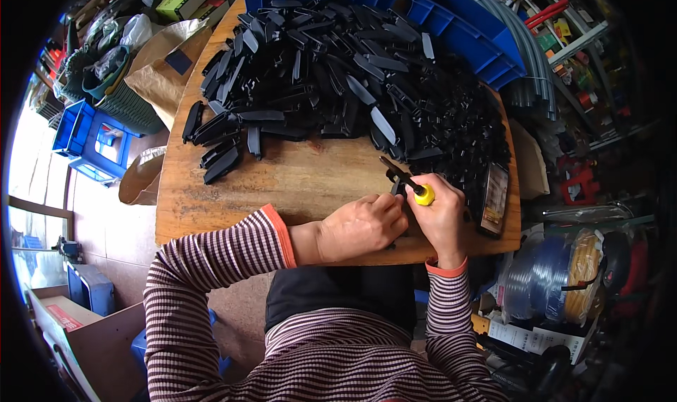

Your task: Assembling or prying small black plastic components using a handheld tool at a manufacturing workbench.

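Observation:
My right hand point(440, 215) is closed around a tool with a yellow handle end point(424, 195) and a dark shaft that points up and to the left. My left hand point(363, 227) is closed too, its curled fingers pinching a small black plastic part point(397, 188), mostly hidden by the fingers. Both hands meet close to the near edge of the wooden table point(282, 183). Beyond them spreads a large heap of black plastic parts point(310, 70), long curved pieces on the left and smaller bits point(462, 123) on the right.
A phone point(494, 199) lies by the table's right edge. Blue plastic bins point(469, 32) border the heap at the back. Brown paper bags point(159, 70) and a blue stool point(95, 141) stand to the left. Coiled tubing point(546, 275) and a cluttered shelf point(578, 46) line the right side.

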{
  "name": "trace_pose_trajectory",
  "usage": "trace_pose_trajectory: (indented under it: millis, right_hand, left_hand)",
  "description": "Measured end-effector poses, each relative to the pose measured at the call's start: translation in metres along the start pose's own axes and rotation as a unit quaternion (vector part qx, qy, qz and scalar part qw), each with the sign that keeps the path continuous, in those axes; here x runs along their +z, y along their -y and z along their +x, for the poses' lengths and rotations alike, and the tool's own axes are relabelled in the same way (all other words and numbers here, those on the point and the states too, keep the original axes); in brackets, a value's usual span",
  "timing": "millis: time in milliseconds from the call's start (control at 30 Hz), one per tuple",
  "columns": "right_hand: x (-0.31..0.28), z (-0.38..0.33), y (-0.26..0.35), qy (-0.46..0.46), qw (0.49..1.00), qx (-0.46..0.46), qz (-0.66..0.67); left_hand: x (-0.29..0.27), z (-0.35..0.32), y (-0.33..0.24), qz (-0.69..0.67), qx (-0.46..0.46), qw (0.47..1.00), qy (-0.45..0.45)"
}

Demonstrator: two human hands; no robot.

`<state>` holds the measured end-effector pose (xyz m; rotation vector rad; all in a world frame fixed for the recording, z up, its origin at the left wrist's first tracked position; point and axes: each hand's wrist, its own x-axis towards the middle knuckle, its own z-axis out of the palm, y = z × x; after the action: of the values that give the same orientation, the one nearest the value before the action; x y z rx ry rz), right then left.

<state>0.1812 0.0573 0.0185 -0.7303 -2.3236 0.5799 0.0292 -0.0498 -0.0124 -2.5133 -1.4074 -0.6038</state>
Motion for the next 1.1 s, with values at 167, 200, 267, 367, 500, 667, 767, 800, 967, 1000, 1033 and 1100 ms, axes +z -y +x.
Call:
trace_pose_trajectory:
  millis: [167,200,267,367,500,667,767,800,967,1000,1033,1100]
  right_hand:
    - [0.002,0.002,-0.002,0.022,1.0,-0.006,-0.014]
    - [0.002,0.002,-0.003,0.034,0.999,-0.007,-0.027]
    - [0.002,-0.001,-0.003,0.045,0.998,-0.021,-0.034]
    - [0.003,-0.003,-0.004,0.067,0.995,-0.053,-0.046]
    - [0.004,-0.003,-0.005,0.006,0.999,-0.036,0.026]
    - [0.003,0.0,-0.003,0.039,0.998,-0.04,0.0]
    - [-0.003,0.0,-0.003,0.063,0.996,-0.056,-0.039]
    - [-0.005,0.005,-0.004,0.09,0.994,-0.051,-0.021]
    - [-0.017,0.027,-0.001,0.069,0.988,-0.013,0.137]
    - [-0.021,0.031,-0.001,0.03,0.98,0.001,0.198]
    - [-0.016,0.032,-0.002,0.028,0.98,0.004,0.197]
    - [0.008,0.036,0.002,-0.095,0.94,0.028,0.327]
  left_hand:
    - [0.003,0.002,-0.001,-0.01,-0.003,1.0,-0.01]
    - [0.002,0.002,-0.002,-0.012,-0.005,1.0,-0.001]
    - [0.001,0.001,-0.004,-0.016,-0.008,1.0,0.015]
    - [0.001,0.0,-0.01,-0.003,-0.018,1.0,-0.006]
    - [0.002,0.001,-0.008,0.0,-0.016,0.999,-0.038]
    - [0.0,0.001,-0.011,-0.005,-0.021,0.999,-0.029]
    - [-0.002,0.005,-0.013,-0.022,-0.022,0.999,0.01]
    - [-0.004,0.004,-0.012,-0.029,-0.024,0.999,0.027]
    - [-0.002,-0.005,-0.008,-0.027,-0.018,0.999,-0.002]
    - [-0.004,-0.002,-0.007,-0.027,-0.016,1.0,-0.003]
    - [-0.004,-0.001,-0.008,-0.03,-0.011,0.999,0.0]
    - [-0.003,0.0,-0.01,-0.034,-0.002,0.999,0.003]
